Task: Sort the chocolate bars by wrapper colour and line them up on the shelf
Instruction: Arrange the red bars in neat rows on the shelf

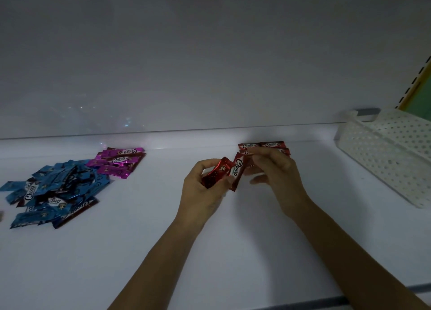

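Head view, dim light; both hands work above the white shelf (233, 228), mid-frame, forearms reaching in from the lower edge.

Left hand (200, 188): fingers curled round a crumpled red bar (214, 174), held tilted, clear of the shelf; we cannot tell whether more than one bar sits in that grip.

Right hand (277, 172): fingers bent, fingertips pinching the upper end of a red Choco bar (239, 172), which stands nearly upright between the two hands, just beside the crumpled red bar; its thumb is apart below.

Sorted red bars (263, 145) lie flat near the back edge of the shelf, partly hidden behind the right hand.

Magenta bars (119, 161) lie in a small group to the left near the back; a loose heap of blue bars (53, 193) touches it on the near left; one dark red bar (79, 212) lies at the front of that heap.

A white perforated basket (384, 151) stands at the far right, well apart from the hands.
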